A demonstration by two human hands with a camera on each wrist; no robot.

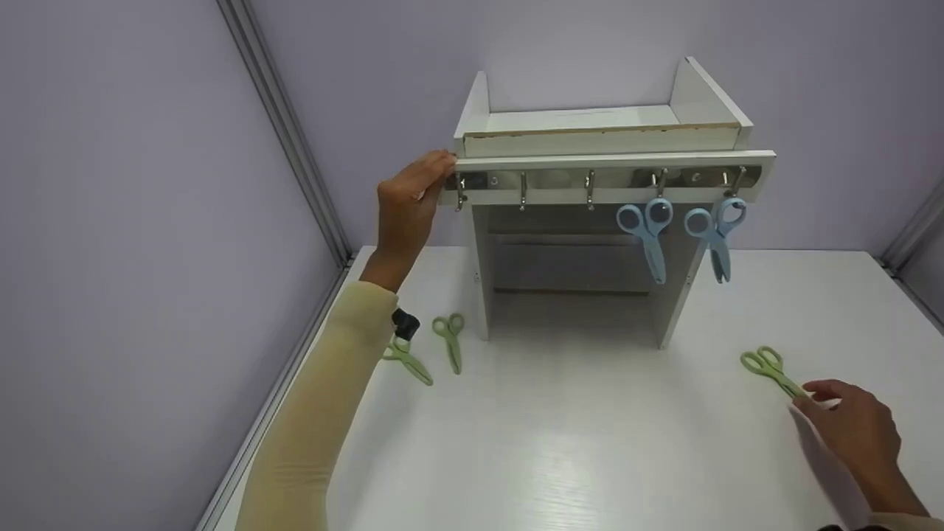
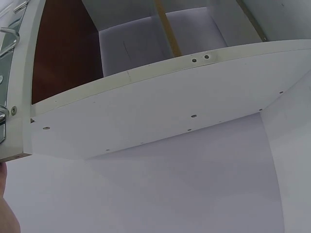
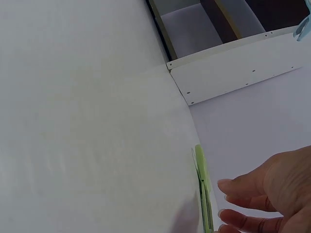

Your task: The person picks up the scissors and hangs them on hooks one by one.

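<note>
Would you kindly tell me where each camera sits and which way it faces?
Head: looks forward and down at the white rack, hanging blue scissors, both hands.
Left wrist: beside the rack's end, looks up along its side panel; only a skin edge shows.
Right wrist: looks across the table at green scissors; right hand fingers open.
Shared: head and right wrist show those green scissors.

No readable text, labels or numbers anywhere.
</note>
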